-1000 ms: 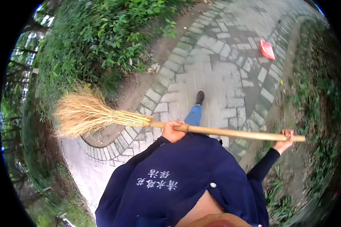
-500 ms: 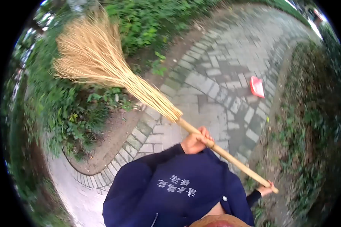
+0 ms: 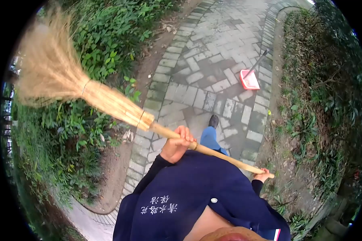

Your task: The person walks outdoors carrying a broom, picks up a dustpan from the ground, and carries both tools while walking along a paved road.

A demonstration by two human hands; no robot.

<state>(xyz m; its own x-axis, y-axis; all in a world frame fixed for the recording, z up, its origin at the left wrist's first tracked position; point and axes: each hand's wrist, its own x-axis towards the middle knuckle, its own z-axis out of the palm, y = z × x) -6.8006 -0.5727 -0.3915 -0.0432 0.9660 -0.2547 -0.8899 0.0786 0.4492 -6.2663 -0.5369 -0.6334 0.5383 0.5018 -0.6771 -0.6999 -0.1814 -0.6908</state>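
A straw broom (image 3: 112, 105) crosses in front of my chest, held up off the ground. Its bristle head fans out at the upper left over the bushes and is smeared by motion. My left hand (image 3: 176, 145) is closed round the wooden handle (image 3: 225, 158), a little below where the straw is bound. Near the handle's end, at the lower right, my right hand (image 3: 262, 175) has its fingers wrapped round it. Further ahead on the path stands a red dustpan (image 3: 249, 80) with a dark long handle leaning away to the right; neither hand touches it.
A grey brick path (image 3: 193, 78) runs ahead and bends at the lower left. Green bushes (image 3: 108, 40) and bare soil border it on the left, low plants (image 3: 309, 92) on the right. My shoe (image 3: 214, 121) is on the bricks.
The broom has swung further left, and both hands have shifted left with it. The dustpan appears further left in view, its handle now visible. One leg and shoe have come into view.
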